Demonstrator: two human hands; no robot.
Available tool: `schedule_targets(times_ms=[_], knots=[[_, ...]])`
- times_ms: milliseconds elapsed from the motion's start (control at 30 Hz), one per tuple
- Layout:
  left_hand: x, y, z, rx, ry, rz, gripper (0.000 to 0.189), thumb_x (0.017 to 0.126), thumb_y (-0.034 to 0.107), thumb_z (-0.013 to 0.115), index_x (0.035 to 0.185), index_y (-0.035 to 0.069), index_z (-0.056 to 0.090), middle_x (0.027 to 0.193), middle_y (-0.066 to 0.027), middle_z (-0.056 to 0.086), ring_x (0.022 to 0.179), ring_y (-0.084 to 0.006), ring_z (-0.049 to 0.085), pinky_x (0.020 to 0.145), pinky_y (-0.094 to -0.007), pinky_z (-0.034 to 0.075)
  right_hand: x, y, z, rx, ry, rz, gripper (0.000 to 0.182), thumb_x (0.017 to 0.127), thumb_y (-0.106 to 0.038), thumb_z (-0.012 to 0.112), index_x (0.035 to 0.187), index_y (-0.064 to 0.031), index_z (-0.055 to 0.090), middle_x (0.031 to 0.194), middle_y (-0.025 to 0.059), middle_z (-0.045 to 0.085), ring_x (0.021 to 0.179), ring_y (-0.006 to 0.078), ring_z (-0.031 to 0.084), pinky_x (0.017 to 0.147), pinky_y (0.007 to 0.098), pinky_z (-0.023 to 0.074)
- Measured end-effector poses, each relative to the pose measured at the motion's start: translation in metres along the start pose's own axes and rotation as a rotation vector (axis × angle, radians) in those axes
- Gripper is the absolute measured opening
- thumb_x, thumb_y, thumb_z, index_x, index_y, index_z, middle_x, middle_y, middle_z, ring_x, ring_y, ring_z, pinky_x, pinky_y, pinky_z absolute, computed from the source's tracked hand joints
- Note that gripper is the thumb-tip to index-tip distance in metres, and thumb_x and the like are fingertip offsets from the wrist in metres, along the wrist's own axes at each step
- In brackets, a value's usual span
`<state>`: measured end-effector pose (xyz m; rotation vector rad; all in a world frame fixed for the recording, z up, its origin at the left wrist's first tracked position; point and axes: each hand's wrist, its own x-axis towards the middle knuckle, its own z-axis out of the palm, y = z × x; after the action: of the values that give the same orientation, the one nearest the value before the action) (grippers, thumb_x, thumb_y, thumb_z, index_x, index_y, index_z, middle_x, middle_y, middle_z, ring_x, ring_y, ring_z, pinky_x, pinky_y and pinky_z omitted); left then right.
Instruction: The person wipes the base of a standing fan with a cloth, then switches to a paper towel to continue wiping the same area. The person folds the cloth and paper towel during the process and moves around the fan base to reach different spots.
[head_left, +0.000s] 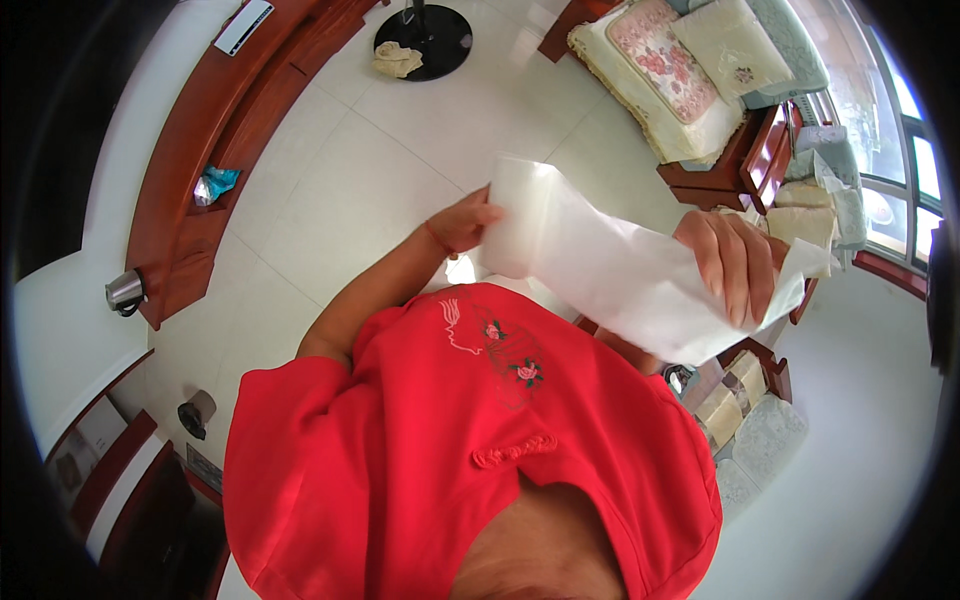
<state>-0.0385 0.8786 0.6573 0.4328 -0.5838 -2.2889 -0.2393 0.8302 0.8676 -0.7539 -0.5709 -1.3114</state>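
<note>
My left hand (461, 223) grips the near-left edge of a roll of thin white material (511, 221), paper or plastic film. From the roll a long white strip (615, 266) stretches across to the right, slightly creased. My right hand (729, 262) clasps the strip close to its loose, crumpled end, fingers bent over the top; the thumb is hidden. Both hands hold the material up in front of my red embroidered top (465, 390), above the tiled floor (390, 172).
A long reddish wooden cabinet (172, 187) runs along the left, with a blue plastic bag (219, 182) on its shelf and a metal kettle (124, 291) by its end. Ahead, a black round base (442, 52) carries a cloth (397, 60). A cushioned seat (622, 97) stands front right.
</note>
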Motion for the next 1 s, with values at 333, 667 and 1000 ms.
schedule_targets(times_ms=[333, 667, 1000], knots=[[0.025, -0.020, 0.034, 0.218, 0.320, 0.309, 0.061, 0.072, 0.026, 0.073, 0.122, 0.004, 0.047, 0.110, -0.0058, 0.058, 0.098, -0.0134, 0.054, 0.086, -0.0301, 0.045, -0.087, 0.109, -0.042, -0.237, 0.744, 0.522, 0.022, 0.091, -0.029, 0.046, 0.091, -0.0109, 0.059, 0.081, 0.0074, 0.064, 0.070, 0.0164, 0.063, 0.070, 0.0292, 0.0475], [0.053, 0.018, -0.033, 0.550, 0.813, 0.629, 0.065, 0.067, 0.035, 0.075, 0.116, 0.002, 0.048, 0.103, -0.0080, 0.059, 0.093, -0.0165, 0.057, 0.083, -0.0299, 0.047, -0.055, 0.131, -0.078, -0.199, 0.870, 0.477, 0.025, 0.093, -0.029, 0.044, 0.098, -0.0074, 0.057, 0.093, 0.0120, 0.064, 0.084, 0.0214, 0.062, 0.075, 0.0318, 0.0481], [-0.005, 0.106, -0.202, 0.383, 1.179, 0.383, 0.066, 0.061, 0.033, 0.076, 0.111, -0.002, 0.050, 0.099, -0.0138, 0.062, 0.086, -0.0213, 0.062, 0.074, -0.0347, 0.052, -0.107, 0.004, -0.228, -0.734, 1.102, 0.531, 0.050, 0.093, -0.037, 0.044, 0.131, -0.0064, 0.035, 0.129, 0.0106, 0.045, 0.118, 0.0257, 0.044, 0.097, 0.0412, 0.0360]])
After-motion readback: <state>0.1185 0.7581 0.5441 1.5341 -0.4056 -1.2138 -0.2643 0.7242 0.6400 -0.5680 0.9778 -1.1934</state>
